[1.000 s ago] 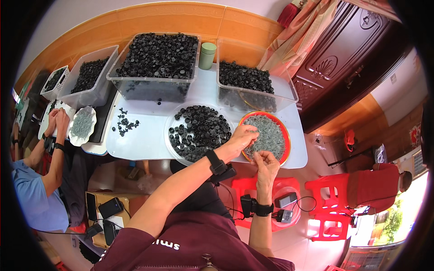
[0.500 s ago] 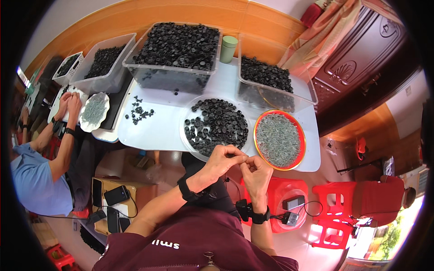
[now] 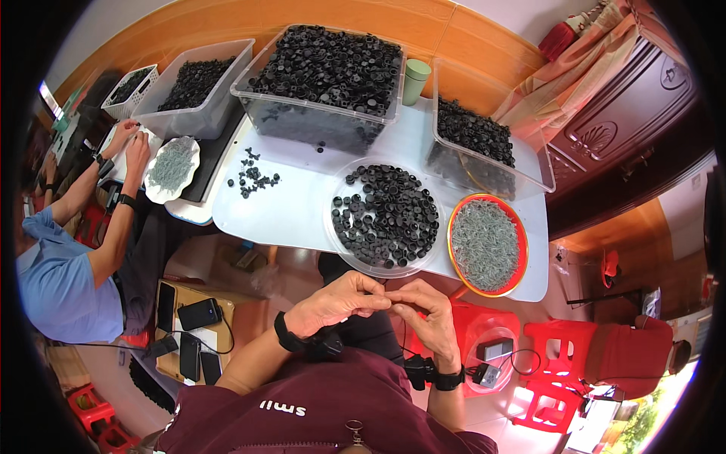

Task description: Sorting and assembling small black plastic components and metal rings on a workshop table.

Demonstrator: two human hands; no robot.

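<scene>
My left hand [image 3: 344, 301] and my right hand [image 3: 425, 312] meet fingertip to fingertip just in front of the table's near edge. Both are pinched closed, and whatever lies between the fingers is too small to make out. Beyond them is a clear round tray [image 3: 330, 227] holding many small black round caps [image 3: 389, 216]. To its right sits a red-rimmed round bowl [image 3: 522, 244] full of small silvery screw-like pieces [image 3: 484, 246]. A loose group of small black parts [image 3: 255, 180] lies on the white table [image 3: 291, 216] left of the tray.
Clear bins [image 3: 318, 113] of black parts line the back, with a green canister [image 3: 415, 82] between two. At left a person in a blue shirt [image 3: 72, 276] works beside a scalloped dish [image 3: 172, 170]. Red stools [image 3: 544, 378] and a box with phones [image 3: 170, 356] stand lower down.
My joined hands have drawn back toward my body, slightly left and away from the tray. The view has shifted, so the table appears farther right. The co-worker's hands have moved a little.
</scene>
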